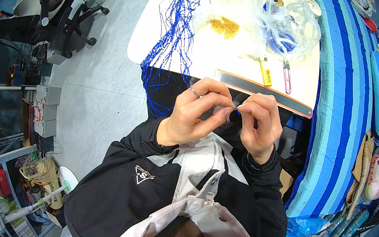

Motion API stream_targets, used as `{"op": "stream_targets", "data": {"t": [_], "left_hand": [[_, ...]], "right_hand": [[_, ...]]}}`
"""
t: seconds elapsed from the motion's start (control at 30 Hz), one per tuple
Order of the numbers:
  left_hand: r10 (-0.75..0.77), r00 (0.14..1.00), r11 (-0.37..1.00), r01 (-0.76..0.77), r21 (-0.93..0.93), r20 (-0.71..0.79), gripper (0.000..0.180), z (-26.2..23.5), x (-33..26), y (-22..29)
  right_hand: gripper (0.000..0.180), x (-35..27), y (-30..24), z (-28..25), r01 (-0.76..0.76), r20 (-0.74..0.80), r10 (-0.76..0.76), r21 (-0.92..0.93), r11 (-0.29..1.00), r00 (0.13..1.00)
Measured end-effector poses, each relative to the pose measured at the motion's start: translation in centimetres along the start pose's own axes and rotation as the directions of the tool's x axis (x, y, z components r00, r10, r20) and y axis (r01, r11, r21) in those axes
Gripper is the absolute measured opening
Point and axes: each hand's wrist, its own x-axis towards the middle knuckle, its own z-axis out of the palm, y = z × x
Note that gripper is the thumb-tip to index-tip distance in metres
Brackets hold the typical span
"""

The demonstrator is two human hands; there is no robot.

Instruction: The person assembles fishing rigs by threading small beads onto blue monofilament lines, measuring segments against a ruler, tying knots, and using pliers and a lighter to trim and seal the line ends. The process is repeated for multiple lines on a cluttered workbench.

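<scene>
- Blue string (237, 110): clamped, we judge, between fingers (217, 102) of left hand (200, 112) and right hand (261, 124).
- Strands (172, 24) overhanging the table (139, 43) could tangle, we find, if snagged.

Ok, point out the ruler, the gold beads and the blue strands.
Ruler (254, 87), head view: middle of its face.
Gold beads (224, 27), head view: middle of the pile.
Blue strands (173, 33), head view: mid-bundle.

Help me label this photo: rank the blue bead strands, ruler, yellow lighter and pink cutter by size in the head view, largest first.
1. Blue bead strands
2. Ruler
3. Yellow lighter and pink cutter: too alike to rank
</scene>
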Motion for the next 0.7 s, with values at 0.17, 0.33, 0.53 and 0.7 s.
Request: {"op": "stream_targets", "data": {"t": [0.17,0.33,0.53,0.7], "left_hand": [[-0.032,0.998,0.999,0.031,-0.026,-0.047,0.013,0.25,-0.11,-0.15],[-0.101,0.987,0.985,0.082,-0.149,-0.123,0.012,0.3,0.0,-0.44],[-0.084,0.996,0.989,0.081,-0.125,-0.013,0.008,0.14,0.07,-0.23],[-0.091,0.996,0.989,0.088,-0.118,-0.024,0.008,0.4,-0.22,-0.59]], "right_hand": [[0.022,-0.1,-0.13,0.21,-0.027,-0.009,0.027,0.028,0.999,1.0],[0.022,-0.02,-0.14,0.23,-0.032,-0.019,0.033,0.018,0.999,0.999],[0.022,0.02,-0.21,0.24,-0.029,-0.023,0.03,0.023,0.999,0.999],[0.022,-0.02,-0.25,0.42,-0.024,-0.014,0.025,0.027,0.999,1.0]]}}
